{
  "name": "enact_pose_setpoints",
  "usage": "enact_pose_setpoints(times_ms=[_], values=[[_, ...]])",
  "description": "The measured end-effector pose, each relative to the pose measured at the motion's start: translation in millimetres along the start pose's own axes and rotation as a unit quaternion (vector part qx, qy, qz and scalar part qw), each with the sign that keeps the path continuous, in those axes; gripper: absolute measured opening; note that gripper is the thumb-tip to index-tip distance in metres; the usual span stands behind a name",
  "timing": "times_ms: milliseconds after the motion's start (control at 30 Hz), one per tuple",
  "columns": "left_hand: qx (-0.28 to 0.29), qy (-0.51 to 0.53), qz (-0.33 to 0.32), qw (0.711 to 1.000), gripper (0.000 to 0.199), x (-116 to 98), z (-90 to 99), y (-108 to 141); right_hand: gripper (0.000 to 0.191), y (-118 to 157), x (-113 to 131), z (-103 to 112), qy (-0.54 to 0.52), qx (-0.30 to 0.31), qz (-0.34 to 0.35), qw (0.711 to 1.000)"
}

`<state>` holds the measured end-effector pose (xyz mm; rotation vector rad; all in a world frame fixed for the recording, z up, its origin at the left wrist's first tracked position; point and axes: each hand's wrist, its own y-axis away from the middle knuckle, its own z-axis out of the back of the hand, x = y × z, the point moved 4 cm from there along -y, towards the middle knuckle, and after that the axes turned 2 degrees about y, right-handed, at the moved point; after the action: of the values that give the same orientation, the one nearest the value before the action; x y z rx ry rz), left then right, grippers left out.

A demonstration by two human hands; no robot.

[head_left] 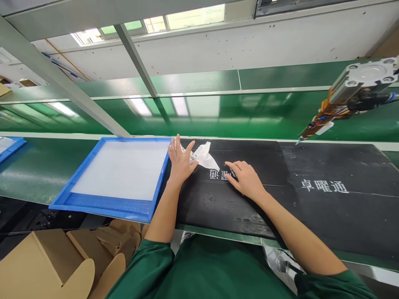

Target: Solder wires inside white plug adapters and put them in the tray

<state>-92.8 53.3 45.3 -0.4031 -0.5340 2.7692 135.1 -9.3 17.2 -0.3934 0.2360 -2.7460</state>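
My left hand (181,165) is over the black mat (224,211), fingers spread, by the right edge of a blue-framed tray (146,209) with a white sheet (120,168) inside. A crumpled white tissue (204,155) lies on the mat just right of that hand, partly behind its thumb. Whether the thumb touches the tissue I cannot tell. Over the white lettering on the mat is my right hand (245,178), its thumb and forefinger apart and the other fingers loosely bent. Nothing shows between its fingers.
A metal cylinder tool (339,97) with a thin tip hangs at the right, above the mat. Another blue frame (12,147) sits at the far left on the green conveyor belt (40,170). Folded cardboard boxes (46,261) stand below left. A slanted metal post (81,95) rises behind the tray.
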Motion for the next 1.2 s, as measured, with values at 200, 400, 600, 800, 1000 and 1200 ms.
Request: enact_pose_setpoints(times_ms=[200, 400, 600, 800, 1000, 1200], values=[[0.040, 0.003, 0.073, 0.997, 0.115, 19, -3.2, 0, 0.046, 0, 28, -26, 0.050, -0.015, 0.157, 0.986], [0.081, 0.079, 0.120, 0.986, 0.126, 37, -11.7, -1, 0.034, -1, 11, -15, 0.070, -0.078, 0.086, 0.991], [0.098, 0.127, 0.103, 0.982, 0.129, 48, -16.8, -3, 0.027, 1, 4, -8, 0.041, -0.131, 0.071, 0.988], [0.081, 0.121, 0.077, 0.986, 0.123, 51, -21.0, -5, 0.025, 2, 4, -16, 0.013, -0.108, 0.085, 0.990], [0.067, 0.147, 0.051, 0.986, 0.109, 50, -23.5, -8, 0.022, 2, 2, -15, 0.003, -0.123, 0.099, 0.987], [0.078, 0.185, 0.020, 0.979, 0.116, 43, -23.3, -8, 0.021, 3, 0, -17, -0.004, -0.120, 0.104, 0.987]])
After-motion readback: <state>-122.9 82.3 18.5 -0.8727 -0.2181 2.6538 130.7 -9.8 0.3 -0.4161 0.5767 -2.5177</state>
